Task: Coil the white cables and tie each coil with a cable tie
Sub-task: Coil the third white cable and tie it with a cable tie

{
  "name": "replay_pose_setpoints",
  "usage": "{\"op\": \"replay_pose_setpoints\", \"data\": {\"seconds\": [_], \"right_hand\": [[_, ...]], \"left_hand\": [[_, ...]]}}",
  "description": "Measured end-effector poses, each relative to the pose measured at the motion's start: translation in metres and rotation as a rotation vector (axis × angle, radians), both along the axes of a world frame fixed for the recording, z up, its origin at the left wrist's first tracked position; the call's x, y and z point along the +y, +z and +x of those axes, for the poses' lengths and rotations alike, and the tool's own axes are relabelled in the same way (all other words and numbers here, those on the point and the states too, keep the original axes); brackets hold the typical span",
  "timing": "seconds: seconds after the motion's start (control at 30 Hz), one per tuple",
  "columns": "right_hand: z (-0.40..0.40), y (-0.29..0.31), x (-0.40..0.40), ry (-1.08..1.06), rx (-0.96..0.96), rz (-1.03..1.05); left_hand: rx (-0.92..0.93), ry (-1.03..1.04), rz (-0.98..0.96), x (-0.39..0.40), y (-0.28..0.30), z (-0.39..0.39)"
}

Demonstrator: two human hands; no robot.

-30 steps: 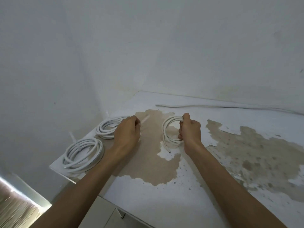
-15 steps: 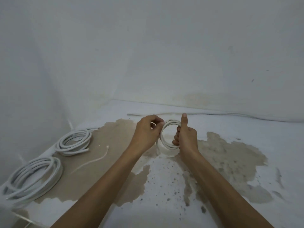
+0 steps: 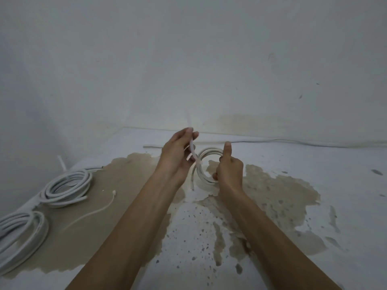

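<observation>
**Hands tying a small cable coil**

The right hand [image 3: 229, 170] is gripping a small white coil [image 3: 206, 164] upright at desk [image 3: 314, 164] centre, fingers closed around it. The left hand [image 3: 178, 155] is pinching a cable tie [image 3: 193, 150] at the coil's nine o'clock side.

stained white table [image 3: 272, 237] | two cable coils [image 3: 67, 188] | loose cable tie [image 3: 92, 214]

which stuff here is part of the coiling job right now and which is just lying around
In use:
- small white cable coil held upright by right hand
- thin white cable tie pinched in left hand

Lying about:
- two larger white cable coils
- loose thin white tie
- straight white cable along the wall
</observation>
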State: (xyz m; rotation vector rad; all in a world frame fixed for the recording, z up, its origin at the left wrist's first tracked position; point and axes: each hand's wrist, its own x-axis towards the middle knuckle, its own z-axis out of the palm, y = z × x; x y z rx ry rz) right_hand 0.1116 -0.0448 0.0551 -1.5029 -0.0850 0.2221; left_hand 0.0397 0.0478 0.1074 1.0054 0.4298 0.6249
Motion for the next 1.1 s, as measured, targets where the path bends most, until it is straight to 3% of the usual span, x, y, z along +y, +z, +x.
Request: {"op": "replay_pose_setpoints", "data": {"seconds": [0.13,0.27,0.57,0.8,1.1], "right_hand": [[0.004,0.000,-0.003,0.015,0.012,-0.003],[-0.003,0.005,-0.001,0.048,0.028,0.011],[-0.005,0.007,0.003,0.124,0.007,-0.031],[-0.009,0.005,0.006,0.173,-0.053,-0.024],[-0.006,-0.009,0.011,0.173,0.228,0.199]], "left_hand": [[-0.113,-0.018,0.049,0.005,0.000,-0.002],[-0.038,0.057,0.250,0.000,-0.019,0.006],[0.072,0.133,0.438,-0.002,-0.046,0.009],[0.248,0.121,0.925,0.009,-0.058,0.005],[0.080,0.256,0.885,-0.012,-0.068,0.006]]}}
